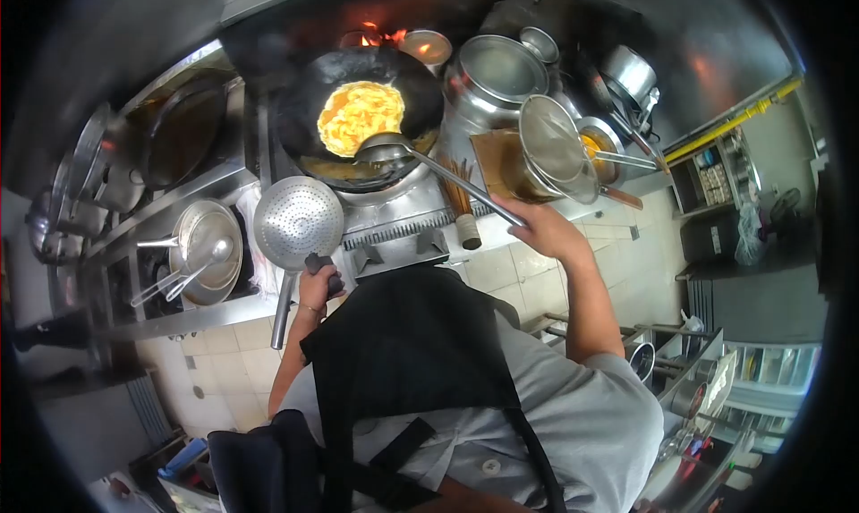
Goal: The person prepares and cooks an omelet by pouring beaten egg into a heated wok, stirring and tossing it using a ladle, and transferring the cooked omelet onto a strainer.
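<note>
A black wok (420,93) sits over the burner, with a round of yellow egg (358,110) in it. My right hand (543,231) grips the long metal handle of a ladle (385,148). The ladle's bowl is inside the wok, at the near edge of the egg. My left hand (318,289) is closed around a black handle (324,271); what it joins to is hidden. Just beyond that hand, a perforated metal skimmer (298,220) lies at the stove's front left, its handle pointing toward me.
Flames (371,37) burn behind the wok. Right of it stand a large metal pot (503,66), a fine mesh strainer (550,142) and a bamboo brush (465,218). Bowls with a small ladle (215,254) rest at the left. A yellow pipe (734,119) runs along the right.
</note>
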{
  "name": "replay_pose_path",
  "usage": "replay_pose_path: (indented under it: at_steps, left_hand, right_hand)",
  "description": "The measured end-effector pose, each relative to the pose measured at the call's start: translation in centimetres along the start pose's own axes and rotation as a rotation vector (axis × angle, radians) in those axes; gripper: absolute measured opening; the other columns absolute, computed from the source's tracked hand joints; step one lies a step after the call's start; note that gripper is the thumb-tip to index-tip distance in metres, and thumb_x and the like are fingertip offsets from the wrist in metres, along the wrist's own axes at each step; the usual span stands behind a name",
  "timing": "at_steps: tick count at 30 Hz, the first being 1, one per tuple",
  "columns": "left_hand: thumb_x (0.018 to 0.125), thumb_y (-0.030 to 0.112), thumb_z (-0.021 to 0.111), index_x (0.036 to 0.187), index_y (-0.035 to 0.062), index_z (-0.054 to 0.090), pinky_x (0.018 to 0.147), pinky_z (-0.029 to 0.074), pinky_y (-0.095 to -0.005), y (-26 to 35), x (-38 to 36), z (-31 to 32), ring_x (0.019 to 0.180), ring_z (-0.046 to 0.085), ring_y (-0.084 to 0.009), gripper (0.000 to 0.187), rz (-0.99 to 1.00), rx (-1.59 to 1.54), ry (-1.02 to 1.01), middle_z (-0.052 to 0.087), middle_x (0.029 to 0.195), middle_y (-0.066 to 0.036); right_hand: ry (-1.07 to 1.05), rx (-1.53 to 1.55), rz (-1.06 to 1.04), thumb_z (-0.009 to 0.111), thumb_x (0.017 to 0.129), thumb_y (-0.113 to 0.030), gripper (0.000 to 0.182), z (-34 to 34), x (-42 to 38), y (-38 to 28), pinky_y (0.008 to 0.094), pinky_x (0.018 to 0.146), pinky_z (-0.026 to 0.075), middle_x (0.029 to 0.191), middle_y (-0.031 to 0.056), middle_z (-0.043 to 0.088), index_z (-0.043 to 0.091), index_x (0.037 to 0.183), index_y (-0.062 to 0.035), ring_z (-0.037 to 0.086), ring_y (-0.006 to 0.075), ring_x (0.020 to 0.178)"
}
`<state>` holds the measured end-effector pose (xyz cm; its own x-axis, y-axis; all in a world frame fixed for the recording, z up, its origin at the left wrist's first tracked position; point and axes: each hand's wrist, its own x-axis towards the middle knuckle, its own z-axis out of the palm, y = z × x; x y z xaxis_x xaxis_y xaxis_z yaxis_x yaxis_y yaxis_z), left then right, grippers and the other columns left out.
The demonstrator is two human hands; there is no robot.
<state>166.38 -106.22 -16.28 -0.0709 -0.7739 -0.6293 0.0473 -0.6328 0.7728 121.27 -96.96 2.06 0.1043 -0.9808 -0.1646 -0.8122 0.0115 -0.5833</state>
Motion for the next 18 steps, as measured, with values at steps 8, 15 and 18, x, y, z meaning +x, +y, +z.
replay_pose_path:
  at_steps: [8, 15, 18]
  left_hand:
    - [0.084, 0.016, 0.066, 0.105, 0.0012, 0.057, 0.052, 0.061, -0.0379, 1.0, -0.4, 2.2, 0.064, 0.067, -0.0229, 0.027, 0.084, 0.038, -0.03, 0.064, 0.082, -0.011]
    - [0.085, 0.016, 0.066, 0.104, 0.0007, 0.059, 0.051, 0.062, -0.0378, -1.0, -0.3, 1.4, 0.066, 0.068, -0.0222, 0.025, 0.03, 0.083, -0.02, 0.065, 0.084, -0.011]
    - [0.086, 0.017, 0.066, 0.102, 0.0017, 0.061, 0.054, 0.063, -0.0372, -0.5, -1.8, 2.8, 0.066, 0.067, -0.0204, 0.022, 0.049, 0.073, -0.013, 0.065, 0.084, -0.01]
  right_hand:
    - [0.407, 0.108, 0.213, 0.061, 0.091, -0.01, 0.074, 14.2, 5.2, 7.8, 0.0516, 0.084, 0.053, 0.11, 0.0317, 0.065, 0.032, 0.157, -0.0265, 0.064, 0.0491, 0.095]
    - [0.625, 0.14, 0.426, 0.058, 0.093, -0.01, 0.072, 18.4, 0.4, 10.7, 0.0533, 0.073, 0.051, 0.084, 0.0262, 0.068, 0.031, 0.157, -0.0247, 0.066, 0.0466, 0.079]
    - [0.544, 0.065, 0.493, 0.059, 0.092, -0.012, 0.069, 19.6, 0.1, 13.7, 0.0534, 0.072, 0.051, 0.082, 0.0251, 0.067, 0.036, 0.155, -0.0249, 0.065, 0.0452, 0.077]
